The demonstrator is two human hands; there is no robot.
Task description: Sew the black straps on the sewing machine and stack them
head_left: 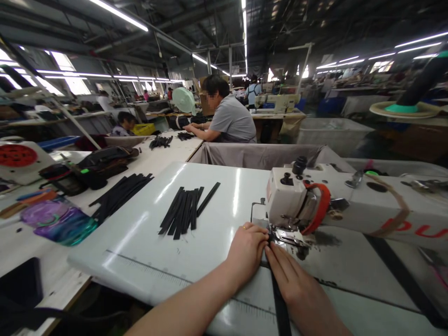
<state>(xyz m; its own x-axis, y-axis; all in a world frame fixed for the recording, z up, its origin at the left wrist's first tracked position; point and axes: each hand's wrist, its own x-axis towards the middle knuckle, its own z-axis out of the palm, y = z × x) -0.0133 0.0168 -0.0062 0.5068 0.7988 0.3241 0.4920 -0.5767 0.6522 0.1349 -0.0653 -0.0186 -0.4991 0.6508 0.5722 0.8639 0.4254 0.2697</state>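
A white sewing machine [285,198] stands in front of me, with its metal presser foot [287,236] low over the work surface. My left hand [247,252] has its fingers curled and pinches a black fabric strip [280,308] just left of the foot. My right hand [297,282] grips the same strip closer to me, its fingers together and fingertips beside the left ones. From under the hands the strip runs down towards my body. The fingers cover its far end. On the table to the left lies a loose pile of short black strips [185,207].
More black strips [121,193] lie on the side table beside a purple-teal pouch [58,221]. A long black band [402,275] crosses the machine bed at right. A cloth-lined bin [262,156] stands behind the table. A person in grey [233,116] works beyond.
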